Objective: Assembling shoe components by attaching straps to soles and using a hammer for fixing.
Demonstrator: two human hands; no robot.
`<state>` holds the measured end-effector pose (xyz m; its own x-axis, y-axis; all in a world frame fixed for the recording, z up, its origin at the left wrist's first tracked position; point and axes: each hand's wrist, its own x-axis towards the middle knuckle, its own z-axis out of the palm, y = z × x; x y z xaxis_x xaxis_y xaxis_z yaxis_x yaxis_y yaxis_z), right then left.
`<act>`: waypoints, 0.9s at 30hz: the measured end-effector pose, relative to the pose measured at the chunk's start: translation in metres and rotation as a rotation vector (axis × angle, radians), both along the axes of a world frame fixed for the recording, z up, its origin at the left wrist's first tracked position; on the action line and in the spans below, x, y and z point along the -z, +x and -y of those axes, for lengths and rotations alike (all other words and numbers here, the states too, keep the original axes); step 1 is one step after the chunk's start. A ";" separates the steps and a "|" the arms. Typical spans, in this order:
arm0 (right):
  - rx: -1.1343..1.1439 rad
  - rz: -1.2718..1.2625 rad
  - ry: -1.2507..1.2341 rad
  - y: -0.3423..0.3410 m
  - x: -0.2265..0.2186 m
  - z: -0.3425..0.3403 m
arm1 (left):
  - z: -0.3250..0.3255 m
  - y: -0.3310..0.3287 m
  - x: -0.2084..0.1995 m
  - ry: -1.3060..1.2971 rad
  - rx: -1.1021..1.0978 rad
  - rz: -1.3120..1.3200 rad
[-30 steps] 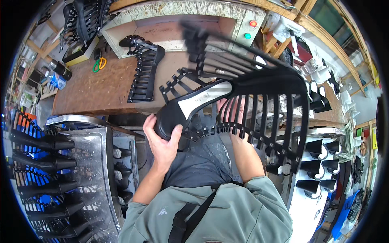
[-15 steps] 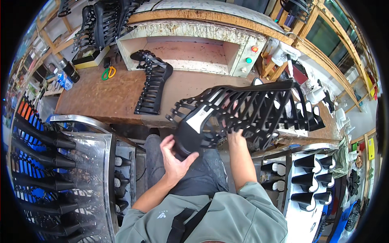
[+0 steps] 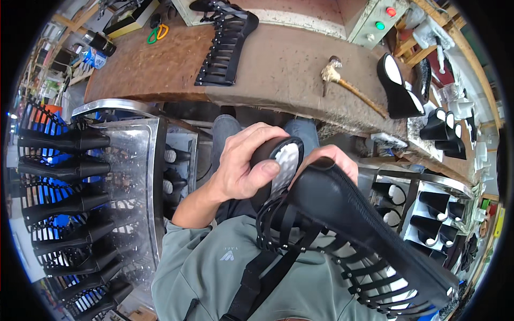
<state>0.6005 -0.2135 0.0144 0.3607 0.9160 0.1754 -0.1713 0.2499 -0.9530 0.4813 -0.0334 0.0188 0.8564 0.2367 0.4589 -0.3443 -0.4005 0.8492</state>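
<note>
My left hand (image 3: pixel 243 163) grips a black piece with a rounded end and a white, textured face (image 3: pixel 287 160). It looks like a wedge sole, and the thumb presses on the white face. Right beside it is the heel of a tall black strappy boot (image 3: pixel 385 224), its shaft slanting down to the lower right across my front. Whether the two pieces touch, I cannot tell. My right hand (image 3: pixel 342 160) is closed round the boot's heel from the far side, its fingertips mostly hidden. Straps hang under both pieces.
On the bench (image 3: pixel 289 64) lie another strappy boot (image 3: pixel 227 45), a hammer (image 3: pixel 353 91), scissors (image 3: pixel 158 32) and black wedges (image 3: pixel 399 88). A metal rack (image 3: pixel 134 176) with several boots (image 3: pixel 69 171) stands at left; a rack of black heels (image 3: pixel 433 224) at right.
The boot has come off the bench side toward my body and turned, its shaft now pointing lower right. My left hand has moved up to the white-faced piece. The view has tilted down, uncovering the hammer.
</note>
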 end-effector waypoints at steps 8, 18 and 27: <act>0.303 0.380 0.265 -0.032 -0.017 -0.001 | -0.010 -0.022 -0.004 0.141 0.115 0.036; 0.279 0.353 0.171 -0.019 -0.023 -0.002 | -0.006 -0.035 -0.023 0.224 0.132 0.061; 0.265 0.327 0.113 -0.020 -0.034 0.000 | 0.000 -0.041 -0.034 0.241 0.084 0.090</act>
